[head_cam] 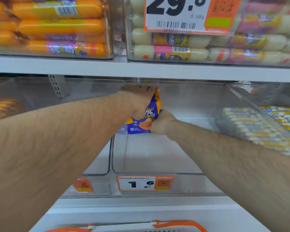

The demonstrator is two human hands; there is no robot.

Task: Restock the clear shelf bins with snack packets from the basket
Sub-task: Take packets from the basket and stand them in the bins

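Both my arms reach deep into the middle clear bin (pixel 157 164) on the lower shelf. My left hand (pixel 137 97) grips the top and left side of a blue and orange snack packet (pixel 147 118), which stands upright near the back of the bin. My right hand (pixel 162 123) pinches the packet's lower right corner. The bin floor in front of the packet is bare. At the bottom edge shows the rim of the basket (pixel 174 223), white with orange handles; its contents are out of sight.
A price tag reading 1.6 (pixel 141 183) hangs on the bin's front. The right neighbour bin (pixel 258 128) holds several yellow and blue sticks. The upper shelf (pixel 141 69) carries bins of orange and white sausages close above my hands.
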